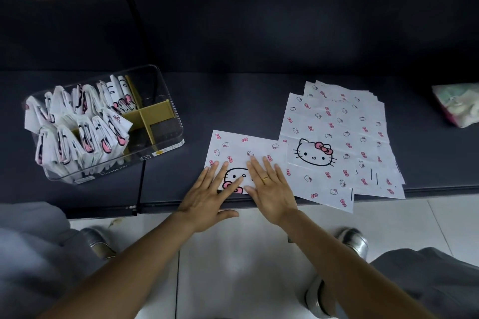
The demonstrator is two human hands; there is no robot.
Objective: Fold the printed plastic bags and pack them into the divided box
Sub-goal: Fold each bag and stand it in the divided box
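Note:
A white plastic bag [238,147] printed with pink bows and a cat face lies folded on the dark seat near its front edge. My left hand [210,197] and my right hand [269,189] press flat on its near part, fingers straight and spread. Just to the right lies a stack of unfolded printed bags [339,137], overlapping and hanging slightly over the edge. At the left stands the clear divided box [166,101] with yellow dividers [155,114]. Several folded bags [77,122] stand upright in its left compartments; the right compartments hold nothing.
A dark padded seat [233,101] carries everything, with its backrest behind. A crumpled pale packet [458,106] lies at the far right. A black cord [141,184] runs down past the box. White floor tiles, silver shoes [355,241] and grey trouser legs lie below the edge.

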